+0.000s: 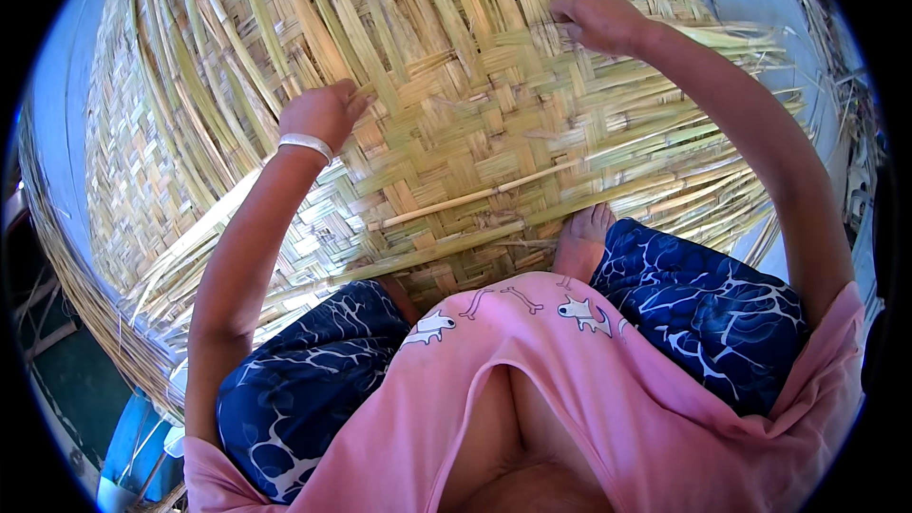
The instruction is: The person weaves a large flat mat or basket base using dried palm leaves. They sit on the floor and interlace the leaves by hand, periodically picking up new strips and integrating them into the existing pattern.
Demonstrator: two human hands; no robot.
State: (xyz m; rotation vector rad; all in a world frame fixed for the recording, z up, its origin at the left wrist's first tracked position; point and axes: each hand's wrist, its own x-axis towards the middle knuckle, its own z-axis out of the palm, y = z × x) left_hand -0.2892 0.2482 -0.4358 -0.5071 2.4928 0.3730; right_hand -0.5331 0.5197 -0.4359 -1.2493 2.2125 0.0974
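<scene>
Under & btwn both hands: woven mat, w/ strips.

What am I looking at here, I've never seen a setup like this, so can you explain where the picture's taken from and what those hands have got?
There's no machine here, just a person's two bare hands. The one picture comes from a wide camera worn on the head, looking down, so straight edges bend near the rim. A large woven mat of flat, straw-coloured strips spreads before the person, with many strip ends not woven in. The left hand, below a pale bracelet-wearing wrist, is at the strips near the middle; the right hand is at them farther up. Exactly which strip either grip has, if any, is hard to tell.
</scene>
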